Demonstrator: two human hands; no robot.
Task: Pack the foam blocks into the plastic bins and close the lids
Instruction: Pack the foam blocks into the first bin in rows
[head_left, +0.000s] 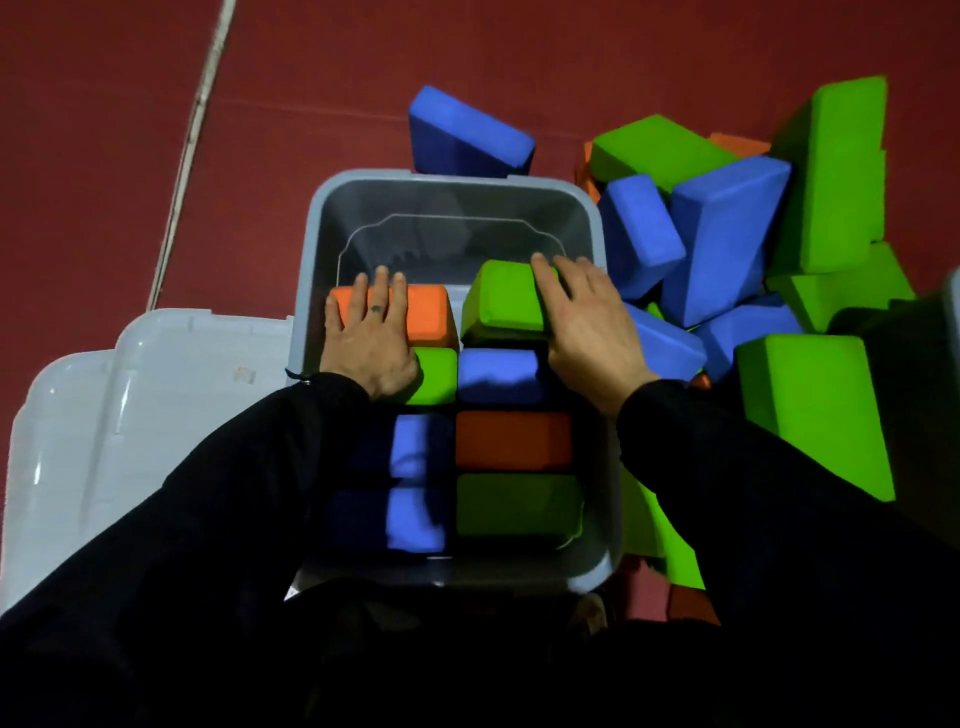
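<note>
A grey plastic bin stands open on the floor in front of me, with several foam blocks packed upright in two rows. My left hand presses flat on an orange block in the left row. My right hand rests on a green block that sticks up tilted in the right row, fingers straight along its right edge. Behind these two blocks the far end of the bin shows bare bottom.
The bin's lid lies flat on the floor to the left. A loose heap of green, blue and orange blocks fills the floor on the right. One blue block leans behind the bin. A pale seam crosses the red floor.
</note>
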